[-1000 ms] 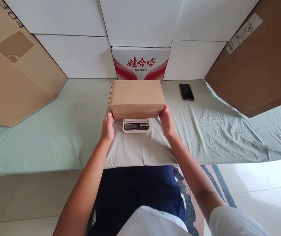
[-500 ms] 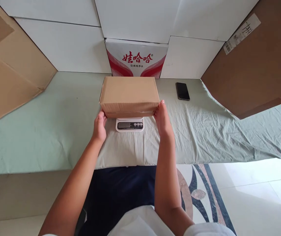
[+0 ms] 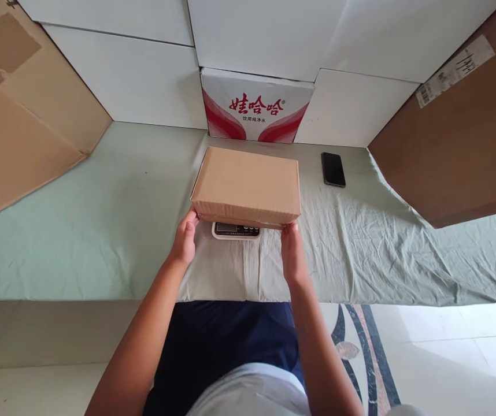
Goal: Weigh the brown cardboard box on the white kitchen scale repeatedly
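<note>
- Pale green sheet (image 3: 78, 231) covers the tabletop, wrinkled on the right; white panels at the back w/ a red-and-white printed carton (image 3: 256, 107) in the centre.
- Closed cardboard box (image 3: 247, 185) sits at centre, above a small digital scale (image 3: 236, 230); only the scale's front strip w/ display & buttons shows under the box edge. Can't tell if box rests on it.
- Left hand (image 3: 184, 242) at the box's near-left corner, fingers clamped on the lower edge.
- Right hand (image 3: 293, 254) at the near-right corner, fingers pressed to the bottom edge.
- Black phone (image 3: 333, 169) lies flat, right of box, apart.
- Large brown cartons lean in at far left (image 3: 18, 133) & far right (image 3: 451, 138).
</note>
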{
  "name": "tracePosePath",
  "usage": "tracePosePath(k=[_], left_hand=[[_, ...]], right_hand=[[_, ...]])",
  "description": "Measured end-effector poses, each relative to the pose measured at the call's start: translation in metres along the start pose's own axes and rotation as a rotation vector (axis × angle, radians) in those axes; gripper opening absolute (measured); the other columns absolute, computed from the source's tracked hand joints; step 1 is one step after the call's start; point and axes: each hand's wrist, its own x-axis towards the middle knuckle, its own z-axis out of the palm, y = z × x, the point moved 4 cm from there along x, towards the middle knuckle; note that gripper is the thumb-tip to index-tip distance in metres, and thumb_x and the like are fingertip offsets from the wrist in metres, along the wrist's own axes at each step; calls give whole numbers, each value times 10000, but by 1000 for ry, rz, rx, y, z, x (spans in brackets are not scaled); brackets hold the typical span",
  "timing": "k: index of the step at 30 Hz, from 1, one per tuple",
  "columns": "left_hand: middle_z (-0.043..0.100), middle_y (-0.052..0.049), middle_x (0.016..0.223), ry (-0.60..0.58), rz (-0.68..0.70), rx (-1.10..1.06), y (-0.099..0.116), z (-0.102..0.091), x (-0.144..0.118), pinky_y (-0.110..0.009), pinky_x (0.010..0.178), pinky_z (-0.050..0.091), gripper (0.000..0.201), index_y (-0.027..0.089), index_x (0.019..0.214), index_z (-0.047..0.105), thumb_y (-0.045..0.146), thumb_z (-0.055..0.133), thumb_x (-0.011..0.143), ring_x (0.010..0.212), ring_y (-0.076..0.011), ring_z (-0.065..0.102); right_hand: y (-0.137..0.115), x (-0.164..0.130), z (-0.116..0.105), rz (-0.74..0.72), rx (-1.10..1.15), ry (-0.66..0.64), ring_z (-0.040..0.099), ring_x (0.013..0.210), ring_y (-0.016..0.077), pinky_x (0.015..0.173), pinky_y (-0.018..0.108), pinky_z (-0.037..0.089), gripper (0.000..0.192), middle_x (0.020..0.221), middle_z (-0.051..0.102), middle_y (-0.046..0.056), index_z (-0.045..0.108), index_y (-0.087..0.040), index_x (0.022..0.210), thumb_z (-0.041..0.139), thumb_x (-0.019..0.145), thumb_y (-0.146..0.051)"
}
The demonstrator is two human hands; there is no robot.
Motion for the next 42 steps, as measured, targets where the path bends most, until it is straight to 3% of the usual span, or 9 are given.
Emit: tracePosePath(k=[5,9,14,18,24,28,34,42], left_hand=[[681,-183,1452,13,-14,-14,-1,-3,-6,-579,1240,437,861,208,1392,677,858,427,886,1444,-399,575],[685,-179,1444,-12,7,23,5,2,-4,-571,1233,447,860,210,1404,671,853,411,895,1444,-402,570],[629,-134,1523,60,50,-85,26,9,19,-504,1251,426,869,258,1424,639,885,390,876,1492,-369,525],[647,-125,1481,98,95,-149,33,8,62,-515,1242,422,829,284,1354,658,900,463,836,1485,-362,530],[657,-112,1455,139,31,-206,-8,13,155,-498,1233,418,888,296,1242,668,994,468,731,1524,-342,496],[591,-140,1552,171,-45,-253,-46,24,193,-499,1248,400,972,281,1283,654,1024,466,685,1547,-329,472],[580,-157,1578,201,-103,-250,-76,27,206,-489,1263,395,1034,256,1300,648,1044,432,668,1559,-316,461],[580,-158,1575,163,-94,-242,-72,30,205,-511,1261,400,1024,249,1364,631,1017,354,746,1537,-325,489]], right_hand=[[-4,-19,-16,70,-29,-84,232,1692,178,1452,521,112,562,1715,413,-126,475,-485,1547,407,1018,-663],[-18,-14,-17,57,-18,-107,228,1693,186,1454,513,127,521,1681,471,-118,506,-496,1522,422,1024,-625],[-38,23,8,-65,93,-190,349,1646,236,1387,495,330,556,1644,525,-42,504,-451,1511,428,1000,-656],[-44,70,22,-135,40,-197,422,1598,248,1338,470,393,577,1614,546,-11,521,-407,1465,414,979,-701],[-27,164,30,-238,-13,-120,413,1580,224,1360,466,333,654,1603,536,-31,481,-403,1434,447,889,-763],[-9,199,33,-256,-10,-91,410,1584,206,1350,460,328,611,1600,527,-12,484,-382,1396,429,897,-731],[17,210,33,-181,17,-37,407,1580,204,1375,499,278,577,1611,510,-5,485,-353,1379,475,894,-666],[19,212,33,-152,-18,-47,371,1607,192,1394,455,248,732,1671,455,-6,431,-323,1494,463,883,-725]])
